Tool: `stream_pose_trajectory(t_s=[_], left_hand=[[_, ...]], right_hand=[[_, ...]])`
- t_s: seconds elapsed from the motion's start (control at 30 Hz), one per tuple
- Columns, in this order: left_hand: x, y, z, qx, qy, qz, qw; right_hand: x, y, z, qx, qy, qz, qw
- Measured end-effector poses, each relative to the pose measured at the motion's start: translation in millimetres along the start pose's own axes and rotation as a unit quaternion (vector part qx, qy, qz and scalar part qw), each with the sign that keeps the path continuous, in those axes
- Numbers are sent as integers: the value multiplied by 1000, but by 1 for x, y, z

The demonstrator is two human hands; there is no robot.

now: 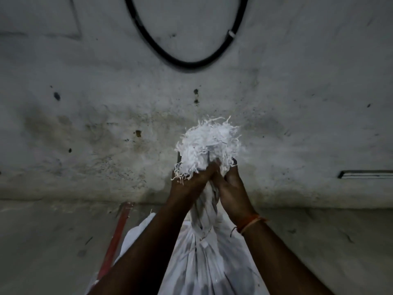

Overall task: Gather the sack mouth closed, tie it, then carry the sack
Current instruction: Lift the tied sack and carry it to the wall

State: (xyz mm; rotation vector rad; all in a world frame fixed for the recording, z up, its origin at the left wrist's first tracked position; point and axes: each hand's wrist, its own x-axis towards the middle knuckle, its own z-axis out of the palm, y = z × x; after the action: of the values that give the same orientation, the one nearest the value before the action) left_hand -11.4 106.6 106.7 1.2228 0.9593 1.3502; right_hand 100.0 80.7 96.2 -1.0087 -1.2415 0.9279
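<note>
Both hands up at the sack neck (pixel 205 201) w/ the white sack (pixel 204 258) hanging straight below it, its body bulging twd the bottom edge of view. Left hand (pixel 191 179) wraps the neck from one side, right hand (pixel 230 188) from the other, fingers of both curled tight & clamped on the bunched cloth, no gap showing btw them. Just above the neck the frayed sack mouth (pixel 207 143) fans out in a white tuft, so the gather looks done; tie not made yet, by my read. Key relation: the neck's long axis runs vertical, straight up through both fists, frayed end above the fingers, heavy body below. Neither hand is clearly nearer the neck, both are on it, left maybe a touch higher. No cord or string visible, can't tell what the tie uses; prob the loose top itself gets knotted. Right of the neck, an orange wrist thread (pixel 251 222) on the right arm. Lower left of the neck, a red pole (pixel 116 237) leans near the wall (pixel 85 124); far above, a black cable (pixel 187 62) loops.
</note>
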Motion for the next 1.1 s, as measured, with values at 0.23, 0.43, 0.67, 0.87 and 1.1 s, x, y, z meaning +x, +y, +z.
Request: stream_pose_trajectory(t_s=[0.23, 0.43, 0.67, 0.87, 1.1], left_hand=[[-23, 44, 1, -31, -55, -163, 985], [-30, 53, -6, -90, -99, -196, 971], [-7, 50, -26, 168, -89, -178, 965], [-13, 61, -17, 134, -132, -261, 947], [-42, 63, -40, 279, 104, -121, 947]], right_hand=[[6, -26, -1, -19, 83, 10, 996], [10, -38, -5, 27, 64, 91, 993], [-7, -49, -27, -255, 77, -70, 961], [-9, -36, -39, -341, -216, -43, 914], [10, -26, -37, -241, -120, 47, 962]])
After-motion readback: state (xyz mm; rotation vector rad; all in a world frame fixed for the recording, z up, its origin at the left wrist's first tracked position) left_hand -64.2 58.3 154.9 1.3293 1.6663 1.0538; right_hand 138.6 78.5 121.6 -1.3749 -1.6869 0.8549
